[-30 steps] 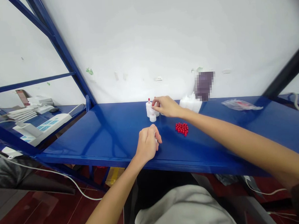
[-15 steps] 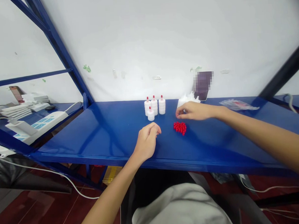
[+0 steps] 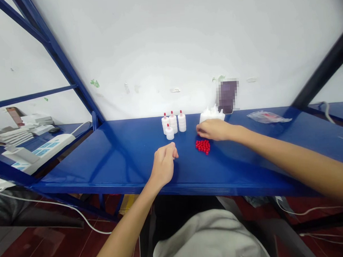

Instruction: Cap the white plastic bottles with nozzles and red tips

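My left hand (image 3: pixel 164 163) is above the front of the blue table, its fingers curled closed; whatever they may hold is hidden. Beyond it stand white plastic bottles with red caps: a short one (image 3: pixel 170 134) in front of a left bottle (image 3: pixel 165 125), a middle bottle (image 3: pixel 173 124) and a right bottle (image 3: pixel 182 122). My right hand (image 3: pixel 214 129) hovers palm down just behind a heap of small red caps (image 3: pixel 203 146). Its fingertips are drawn together, and anything between them is too small to make out. A cluster of white pieces with pointed nozzles (image 3: pixel 212 114) lies behind this hand, partly covered.
A phone-like dark panel (image 3: pixel 228 97), pixelated, leans on the wall at the back. To its right lies a clear plastic bag (image 3: pixel 269 117) with something red inside. Blue frame posts (image 3: pixel 58 54) bound the table (image 3: pixel 127 153). A white power strip (image 3: pixel 44 151) sits at left.
My right hand has come down slightly closer to the red caps and its fingers have drawn together. My left hand stays curled at nearly the same spot. The whole view has shifted a little.
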Action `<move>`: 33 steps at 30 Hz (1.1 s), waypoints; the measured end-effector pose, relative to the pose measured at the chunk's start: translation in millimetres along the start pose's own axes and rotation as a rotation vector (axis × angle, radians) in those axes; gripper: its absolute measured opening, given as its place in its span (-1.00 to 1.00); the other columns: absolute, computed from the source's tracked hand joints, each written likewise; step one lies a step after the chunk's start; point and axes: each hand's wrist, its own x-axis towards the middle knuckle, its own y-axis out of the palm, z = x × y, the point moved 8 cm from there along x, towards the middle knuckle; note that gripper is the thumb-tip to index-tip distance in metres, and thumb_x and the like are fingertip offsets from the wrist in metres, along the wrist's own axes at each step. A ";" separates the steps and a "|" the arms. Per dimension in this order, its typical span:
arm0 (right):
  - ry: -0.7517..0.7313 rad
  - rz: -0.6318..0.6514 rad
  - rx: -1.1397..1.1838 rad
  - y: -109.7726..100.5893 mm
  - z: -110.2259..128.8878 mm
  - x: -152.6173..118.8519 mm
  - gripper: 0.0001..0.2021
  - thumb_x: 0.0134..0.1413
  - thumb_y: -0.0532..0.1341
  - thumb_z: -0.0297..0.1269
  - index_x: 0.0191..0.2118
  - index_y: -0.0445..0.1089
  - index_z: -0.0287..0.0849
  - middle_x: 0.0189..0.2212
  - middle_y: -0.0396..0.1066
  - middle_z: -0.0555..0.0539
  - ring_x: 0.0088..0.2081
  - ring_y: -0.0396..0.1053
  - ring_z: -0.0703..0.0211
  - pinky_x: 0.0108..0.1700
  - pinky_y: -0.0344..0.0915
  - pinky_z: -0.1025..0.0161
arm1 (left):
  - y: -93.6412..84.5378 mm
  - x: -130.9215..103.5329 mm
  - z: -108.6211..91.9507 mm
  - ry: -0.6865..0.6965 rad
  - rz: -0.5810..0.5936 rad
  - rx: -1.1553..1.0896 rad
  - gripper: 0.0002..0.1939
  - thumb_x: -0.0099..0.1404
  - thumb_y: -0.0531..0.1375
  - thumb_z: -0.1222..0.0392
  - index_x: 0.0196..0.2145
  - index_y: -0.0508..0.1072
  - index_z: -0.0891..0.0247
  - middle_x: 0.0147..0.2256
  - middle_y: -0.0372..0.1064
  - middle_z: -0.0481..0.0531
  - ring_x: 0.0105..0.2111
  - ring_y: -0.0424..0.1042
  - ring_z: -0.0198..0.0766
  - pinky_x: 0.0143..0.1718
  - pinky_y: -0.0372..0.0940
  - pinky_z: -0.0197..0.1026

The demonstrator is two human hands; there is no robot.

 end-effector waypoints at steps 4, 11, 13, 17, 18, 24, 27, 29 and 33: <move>0.050 -0.047 -0.015 -9.2 2.5 5.3 -0.84 0.14 0.17 -0.28 -0.26 0.47 -0.21 -0.34 0.52 -0.20 -0.37 0.40 0.07 -0.41 0.04 0.21 | 1.7 -0.4 2.3 -0.050 0.012 -0.087 -0.48 0.41 -0.05 -0.12 -0.62 0.15 0.24 -0.60 0.16 -0.06 -0.55 0.18 -0.33 -0.47 0.14 -0.27; -0.271 -0.316 0.767 -68.3 95.3 -25.6 -0.88 0.13 0.17 -0.33 -0.24 0.42 -0.20 -0.46 0.45 0.02 -0.48 0.29 0.31 -0.37 0.17 0.31 | 3.5 -3.8 -5.0 -0.003 0.052 -0.209 -0.52 0.34 0.03 -0.09 -0.63 0.13 0.23 -0.63 0.12 -0.07 -0.62 0.13 -0.38 -0.60 0.05 -0.29; -0.332 -0.305 0.824 -68.6 119.1 -34.2 -0.91 0.11 0.18 -0.37 -0.26 0.41 -0.20 -0.50 0.43 0.05 -0.52 0.25 0.34 -0.40 0.16 0.33 | 3.3 -4.3 -9.1 0.051 0.064 -0.223 -0.53 0.34 0.04 -0.04 -0.65 0.12 0.24 -0.65 0.11 -0.08 -0.62 0.11 -0.39 -0.58 0.05 -0.28; -0.327 -0.307 0.877 -56.7 133.3 -37.2 -0.90 0.07 0.18 -0.43 -0.27 0.41 -0.20 -0.51 0.41 0.07 -0.53 0.24 0.36 -0.41 0.15 0.35 | 1.8 -4.3 -7.3 0.088 0.068 -0.227 -0.59 0.28 0.05 0.06 -0.67 0.13 0.24 -0.67 0.07 -0.09 -0.63 0.07 -0.40 -0.59 0.02 -0.28; -0.321 -0.308 0.894 -53.2 133.6 -36.5 -0.89 0.06 0.19 -0.44 -0.26 0.41 -0.20 -0.52 0.40 0.08 -0.53 0.24 0.36 -0.41 0.15 0.35 | 1.1 -4.3 -5.2 0.085 0.063 -0.218 -0.61 0.26 0.05 0.08 -0.67 0.13 0.24 -0.67 0.06 -0.10 -0.64 0.05 -0.41 -0.60 0.00 -0.28; -0.329 -0.329 0.901 -47.0 139.9 -34.9 -0.88 0.07 0.19 -0.44 -0.24 0.41 -0.20 -0.53 0.39 0.09 -0.54 0.20 0.37 -0.41 0.15 0.34 | -3.5 -5.9 2.1 0.051 0.017 -0.196 -0.64 0.21 0.05 0.12 -0.69 0.12 0.25 -0.69 0.01 -0.11 -0.65 -0.01 -0.43 -0.63 -0.07 -0.30; -0.314 -0.357 0.933 -58.3 131.2 -25.2 -0.91 0.13 0.18 -0.36 -0.24 0.39 -0.20 -0.50 0.40 0.05 -0.53 0.24 0.34 -0.41 0.17 0.32 | -9.6 -3.5 0.4 0.038 -0.066 -0.326 -0.69 0.29 0.08 -0.02 -0.47 0.31 0.26 -0.62 0.16 -0.12 -0.65 0.09 -0.41 -0.64 0.01 -0.33; -0.221 -0.467 0.948 -72.2 108.7 -12.4 -0.88 0.16 0.16 -0.30 -0.22 0.38 -0.22 -0.47 0.40 0.02 -0.50 0.26 0.31 -0.40 0.18 0.30 | -14.4 -1.3 0.9 0.013 -0.137 -0.415 -0.69 0.34 0.03 -0.10 -0.24 0.32 0.22 -0.55 0.28 -0.11 -0.64 0.16 -0.39 -0.63 0.07 -0.33; -0.022 -0.626 0.695 -93.2 64.2 20.1 -0.87 0.15 0.15 -0.34 -0.22 0.41 -0.22 -0.47 0.40 -0.01 -0.45 0.28 0.25 -0.31 0.17 0.24 | -14.5 0.8 -1.5 0.003 -0.147 -0.314 -0.72 0.35 0.03 -0.03 -0.27 0.36 0.24 -0.50 0.30 -0.08 -0.59 0.19 -0.38 -0.58 0.11 -0.33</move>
